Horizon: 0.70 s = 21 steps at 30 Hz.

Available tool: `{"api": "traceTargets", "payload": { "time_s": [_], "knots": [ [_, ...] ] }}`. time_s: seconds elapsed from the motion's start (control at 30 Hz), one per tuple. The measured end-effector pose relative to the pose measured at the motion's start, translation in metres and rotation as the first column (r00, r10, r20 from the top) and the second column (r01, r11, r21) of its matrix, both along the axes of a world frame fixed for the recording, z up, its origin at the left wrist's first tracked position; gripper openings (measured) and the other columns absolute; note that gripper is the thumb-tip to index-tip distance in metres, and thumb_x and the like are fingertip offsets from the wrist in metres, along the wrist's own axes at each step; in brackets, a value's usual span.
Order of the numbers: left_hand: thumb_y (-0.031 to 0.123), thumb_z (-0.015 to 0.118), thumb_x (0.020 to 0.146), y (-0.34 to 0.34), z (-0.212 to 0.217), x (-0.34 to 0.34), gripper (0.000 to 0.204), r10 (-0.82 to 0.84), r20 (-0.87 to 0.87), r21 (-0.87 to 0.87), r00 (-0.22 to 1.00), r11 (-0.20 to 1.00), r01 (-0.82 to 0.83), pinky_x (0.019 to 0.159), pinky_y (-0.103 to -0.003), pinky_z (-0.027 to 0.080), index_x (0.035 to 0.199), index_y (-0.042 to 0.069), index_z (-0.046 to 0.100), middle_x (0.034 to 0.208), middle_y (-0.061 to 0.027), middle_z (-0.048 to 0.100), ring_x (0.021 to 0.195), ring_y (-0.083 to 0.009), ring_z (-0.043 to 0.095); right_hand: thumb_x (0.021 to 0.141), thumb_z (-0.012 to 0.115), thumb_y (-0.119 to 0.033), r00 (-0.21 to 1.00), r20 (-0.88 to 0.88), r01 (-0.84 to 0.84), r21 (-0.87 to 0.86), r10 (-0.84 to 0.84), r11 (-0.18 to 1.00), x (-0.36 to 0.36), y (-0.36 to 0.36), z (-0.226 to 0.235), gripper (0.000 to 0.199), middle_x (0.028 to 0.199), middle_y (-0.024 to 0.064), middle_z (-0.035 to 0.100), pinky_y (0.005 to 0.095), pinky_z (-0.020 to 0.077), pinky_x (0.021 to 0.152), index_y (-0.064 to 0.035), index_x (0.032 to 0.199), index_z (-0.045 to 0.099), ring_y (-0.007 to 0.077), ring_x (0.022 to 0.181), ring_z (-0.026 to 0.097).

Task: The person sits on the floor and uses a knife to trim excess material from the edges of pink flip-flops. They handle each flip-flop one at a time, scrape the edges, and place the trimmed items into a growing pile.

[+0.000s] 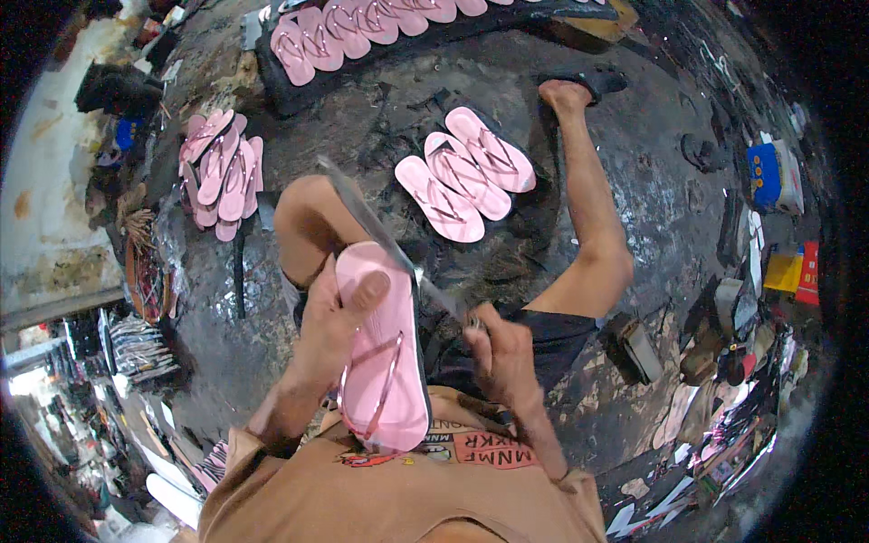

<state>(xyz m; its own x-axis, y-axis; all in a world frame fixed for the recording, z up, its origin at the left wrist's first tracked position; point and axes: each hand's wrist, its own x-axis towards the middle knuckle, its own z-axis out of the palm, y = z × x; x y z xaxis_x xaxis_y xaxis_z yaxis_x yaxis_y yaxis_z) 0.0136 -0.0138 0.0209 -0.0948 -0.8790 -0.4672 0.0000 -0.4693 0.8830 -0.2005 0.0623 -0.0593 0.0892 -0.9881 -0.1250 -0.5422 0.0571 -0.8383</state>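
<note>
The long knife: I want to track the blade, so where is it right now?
In the head view the long knife sits centre frame, gripped by the right hand, its blade running along the right edge of the pink sandal that the left hand holds.

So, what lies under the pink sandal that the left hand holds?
Under the sandal I see the left hand, a long blade along its right edge, and the shirt. The sole's underside is hidden.

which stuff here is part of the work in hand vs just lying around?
In hand:
- pink flip-flop, held by the left hand
- long blade, held by the right hand, laid along the sandal's edge

Lying about:
- three pink sandals on the floor
- stacked pink sandals
- blue box
</note>
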Motion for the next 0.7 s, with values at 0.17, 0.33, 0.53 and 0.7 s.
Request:
{"api": "traceTargets", "payload": {
  "time_s": [0.17, 0.33, 0.53, 0.7],
  "knots": [
    [0.032, 0.070, 0.095, -0.013, 0.005, 0.001, 0.052, 0.000, 0.085, -0.007, 0.996, 1.000, 0.001, 0.091, -0.030, 0.049, 0.131, 0.002, 0.049, 0.113, -0.0049, 0.062, 0.103, -0.0130, 0.059, 0.103, 0.050, -0.042, 0.933, 0.071, -0.359, 0.115, 0.353, 0.926, -0.023, -0.096, 0.052, 0.038, 0.071, 0.0237, 0.061, 0.0551, 0.0466, 0.062, -0.0051, 0.092, 0.055, 0.0461, 0.068, 0.061],
    [0.033, 0.072, 0.093, -0.029, 0.004, 0.003, 0.062, -0.195, 0.048, 0.105, 0.980, 0.976, 0.190, 0.098, -0.031, 0.046, 0.138, 0.000, 0.044, 0.122, -0.0076, 0.059, 0.110, -0.0144, 0.057, 0.105, 0.042, -0.041, 0.810, 0.086, -0.586, 0.071, 0.580, 0.807, -0.014, -0.174, 0.047, 0.040, 0.074, 0.0197, 0.065, 0.0514, 0.0503, 0.064, -0.0054, 0.101, 0.060, 0.0412, 0.065, 0.064],
    [0.017, 0.072, 0.091, -0.061, 0.043, 0.019, 0.052, 0.028, -0.067, -0.224, 0.997, 0.974, -0.043, 0.101, -0.034, 0.049, 0.136, 0.005, 0.049, 0.128, -0.0086, 0.059, 0.116, -0.0182, 0.059, 0.107, 0.039, -0.045, 0.854, 0.167, 0.501, -0.007, -0.493, 0.866, -0.084, -0.152, 0.027, 0.046, 0.069, -0.0006, 0.053, 0.0244, 0.0376, 0.048, -0.0069, 0.100, 0.063, 0.0063, 0.055, 0.049],
    [0.003, 0.072, 0.089, -0.050, 0.014, -0.025, 0.047, 0.283, -0.527, -0.060, 0.801, 0.928, -0.367, 0.103, -0.037, 0.052, 0.133, 0.009, 0.055, 0.133, -0.0088, 0.060, 0.119, -0.0218, 0.061, 0.107, 0.036, -0.047, 0.640, 0.430, 0.622, 0.195, -0.636, 0.758, -0.067, -0.063, 0.006, 0.049, 0.068, 0.0006, 0.054, 0.0238, 0.0368, 0.047, -0.0043, 0.104, 0.060, 0.0066, 0.054, 0.047]
  ]
}}
